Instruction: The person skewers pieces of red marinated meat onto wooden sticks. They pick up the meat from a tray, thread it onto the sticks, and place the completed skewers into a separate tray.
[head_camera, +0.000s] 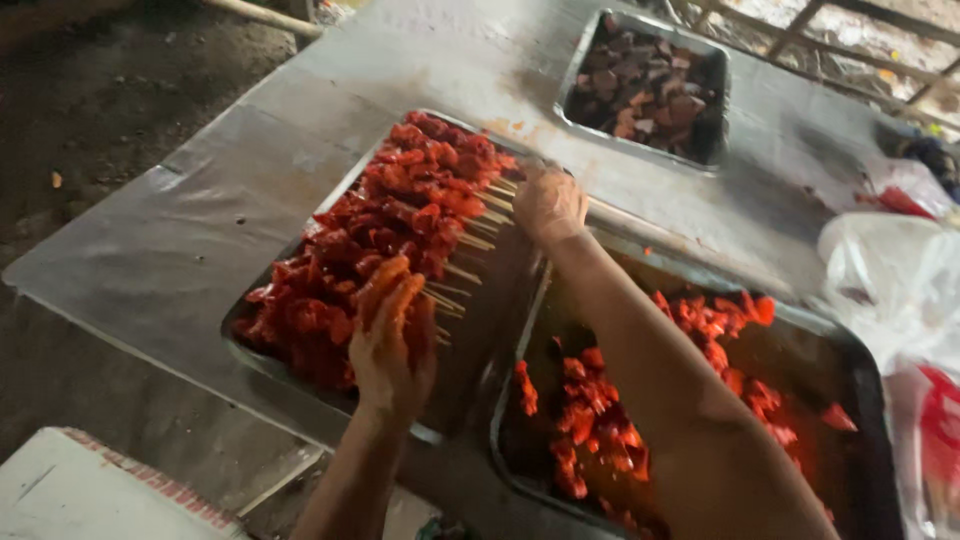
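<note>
Skewers of red marinated meat (385, 235) lie side by side in the metal tray (268, 360) at centre left, sticks pointing right so the bare ends stay graspable. My left hand (388, 345) rests flat, fingers together, on the lower skewers, holding nothing. My right hand (548, 205) curls over the stick ends; I cannot tell what it grips. At lower right is a second tray (850, 345) of loose red pieces; at upper right a small tray (715, 60) of dark chunks, all on the tabletop (180, 250).
</note>
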